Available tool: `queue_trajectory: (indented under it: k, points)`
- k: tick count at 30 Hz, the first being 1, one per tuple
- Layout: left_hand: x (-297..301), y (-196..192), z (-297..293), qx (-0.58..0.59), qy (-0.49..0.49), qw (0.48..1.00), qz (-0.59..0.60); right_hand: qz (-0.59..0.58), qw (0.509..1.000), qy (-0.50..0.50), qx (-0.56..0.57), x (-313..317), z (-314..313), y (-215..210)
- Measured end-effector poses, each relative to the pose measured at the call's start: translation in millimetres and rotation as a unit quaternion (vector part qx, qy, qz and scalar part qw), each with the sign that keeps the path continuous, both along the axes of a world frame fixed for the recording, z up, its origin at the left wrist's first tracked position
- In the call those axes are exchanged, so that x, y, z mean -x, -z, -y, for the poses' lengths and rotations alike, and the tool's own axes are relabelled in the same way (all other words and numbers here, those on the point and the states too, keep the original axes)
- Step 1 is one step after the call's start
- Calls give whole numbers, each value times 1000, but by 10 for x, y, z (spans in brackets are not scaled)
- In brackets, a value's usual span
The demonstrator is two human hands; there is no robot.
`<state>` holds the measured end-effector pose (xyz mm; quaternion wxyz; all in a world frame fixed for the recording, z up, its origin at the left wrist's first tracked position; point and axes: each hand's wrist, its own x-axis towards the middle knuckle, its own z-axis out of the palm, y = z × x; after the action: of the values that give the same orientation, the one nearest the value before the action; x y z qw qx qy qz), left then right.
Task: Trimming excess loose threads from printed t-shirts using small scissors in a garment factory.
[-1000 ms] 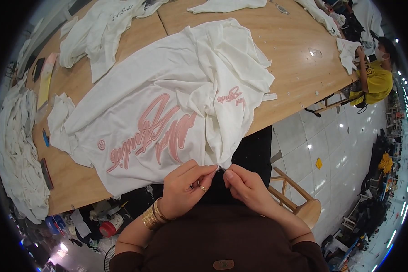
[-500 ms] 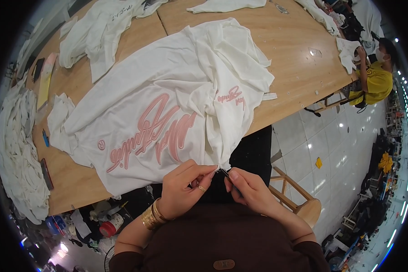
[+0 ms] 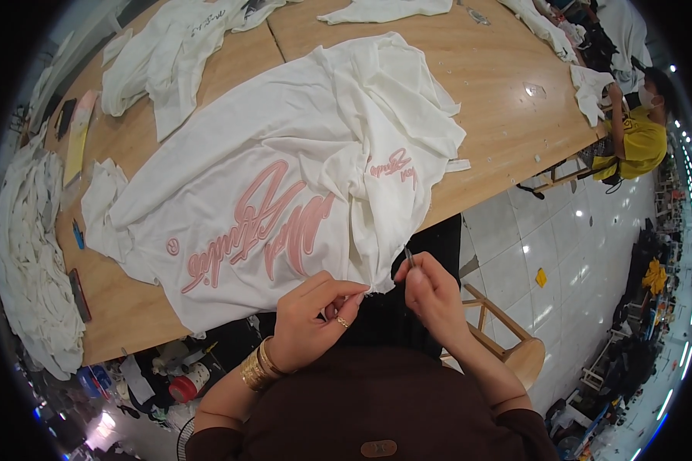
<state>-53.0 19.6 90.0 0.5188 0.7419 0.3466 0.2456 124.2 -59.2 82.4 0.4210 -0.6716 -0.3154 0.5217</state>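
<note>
While white fabric garment w/ pink lettering [image 3: 231,146] lies across tan wooden table [image 3: 507,107], L bare hand [image 3: 313,311] pinches its near edge;
fingertips closed tight; R bare hand [image 3: 432,296], just beside, curled round slim dark-grey tool [image 3: 410,257].

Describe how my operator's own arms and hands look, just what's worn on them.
Short, dark brown sleeves. The left hand is ungloved, with a gold-coloured ring and several gold-coloured bracelets at its wrist. The right hand is ungloved too, with no jewellery visible.
</note>
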Motion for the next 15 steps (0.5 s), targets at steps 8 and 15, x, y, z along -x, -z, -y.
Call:
queue_trajectory:
  k: [8,15]
  points:
    - [-62,33,-40,-14,-20,999,25,127,989,-49,-66,127,-49,29]
    - [15,164,-39,104,-46,993,-24,321,934,-60,-147,60,-37,74]
